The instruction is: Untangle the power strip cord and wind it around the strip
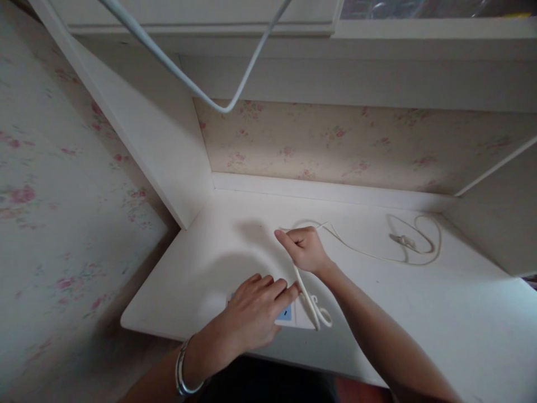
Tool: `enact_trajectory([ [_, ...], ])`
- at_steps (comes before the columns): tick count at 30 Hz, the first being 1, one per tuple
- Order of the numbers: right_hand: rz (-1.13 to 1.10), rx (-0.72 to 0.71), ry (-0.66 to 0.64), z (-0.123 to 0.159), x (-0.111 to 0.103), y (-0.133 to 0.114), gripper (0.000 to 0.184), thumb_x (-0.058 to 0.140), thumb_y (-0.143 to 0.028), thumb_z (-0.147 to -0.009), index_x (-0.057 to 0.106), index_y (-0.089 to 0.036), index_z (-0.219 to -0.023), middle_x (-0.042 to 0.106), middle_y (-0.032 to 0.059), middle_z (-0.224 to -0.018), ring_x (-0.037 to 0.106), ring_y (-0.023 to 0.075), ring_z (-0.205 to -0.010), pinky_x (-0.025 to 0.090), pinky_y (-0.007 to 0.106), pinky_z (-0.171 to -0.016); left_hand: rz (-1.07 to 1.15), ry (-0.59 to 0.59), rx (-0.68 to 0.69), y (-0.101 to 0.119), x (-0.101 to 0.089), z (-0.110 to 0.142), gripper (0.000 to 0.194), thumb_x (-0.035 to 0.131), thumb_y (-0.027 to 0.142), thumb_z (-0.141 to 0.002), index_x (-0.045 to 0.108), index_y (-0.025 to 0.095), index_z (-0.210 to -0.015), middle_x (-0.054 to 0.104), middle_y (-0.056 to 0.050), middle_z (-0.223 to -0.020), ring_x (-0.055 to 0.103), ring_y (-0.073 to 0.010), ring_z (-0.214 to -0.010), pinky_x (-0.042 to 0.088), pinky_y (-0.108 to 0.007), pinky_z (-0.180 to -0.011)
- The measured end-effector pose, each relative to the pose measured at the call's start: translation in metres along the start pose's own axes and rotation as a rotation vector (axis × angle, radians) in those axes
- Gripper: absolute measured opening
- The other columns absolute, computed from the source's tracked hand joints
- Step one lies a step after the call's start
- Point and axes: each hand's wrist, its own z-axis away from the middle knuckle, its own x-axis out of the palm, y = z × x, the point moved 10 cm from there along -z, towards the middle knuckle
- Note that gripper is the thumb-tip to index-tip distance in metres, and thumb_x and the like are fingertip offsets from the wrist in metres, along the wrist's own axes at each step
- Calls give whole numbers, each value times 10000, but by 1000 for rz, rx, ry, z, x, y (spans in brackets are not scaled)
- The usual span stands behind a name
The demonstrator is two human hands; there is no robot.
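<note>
My left hand lies over a white power strip with blue socket faces, its fingers curled across the top and gripping it near the front edge of the desk. Most of the strip is hidden under that hand. Its white power cord loops at the strip's right end. In a fist just above, my right hand is closed around the cord, thumb pointing left. From this fist the cord runs off to the right across the desk, and its plug end lies in a loose coil there.
The white desk has a side panel at the left and a low ledge along the flowered wall. A pale cable hangs in a bend in front of the overhead cabinet.
</note>
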Motion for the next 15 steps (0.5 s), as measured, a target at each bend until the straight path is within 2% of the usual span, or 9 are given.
enact_trajectory([
  [2,-26,57,5,-2,5,6,577,426,-478,-908,174,-193,-474,173,-44,-476,190,65,-443,158,250,-446,19,18,-16,2,-4,-1,545,586,193,-774,413,245,-1288,613,-56,-1062,582,-246,-944,456,-415,-852],
  [5,-24,154,116,-1,0,18,589,431,-499,-901,186,-195,-460,157,-44,-473,186,60,-435,152,244,-440,72,53,-92,-2,-7,-3,574,598,206,-741,420,255,-1285,619,-45,-1041,588,-247,-924,476,-402,-828],
  [9,4,184,251,2,-16,21,582,435,-492,-904,209,-195,-457,180,-44,-462,209,61,-432,171,239,-445,215,58,-208,-19,8,-7,645,630,256,-690,411,285,-1296,630,-24,-1035,613,-227,-912,502,-341,-795],
  [12,33,132,256,4,-26,10,576,432,-462,-914,201,-197,-458,189,-47,-450,209,62,-424,179,249,-451,255,61,-267,-37,22,-9,707,638,281,-677,379,288,-1335,635,-25,-1074,628,-231,-914,508,-334,-791],
  [15,90,-2,188,9,-26,-20,563,418,-396,-933,221,-195,-445,223,-46,-437,222,66,-416,195,261,-468,294,64,-298,-52,32,-11,698,642,300,-674,398,277,-1327,647,-26,-1080,639,-230,-877,507,-331,-760],
])
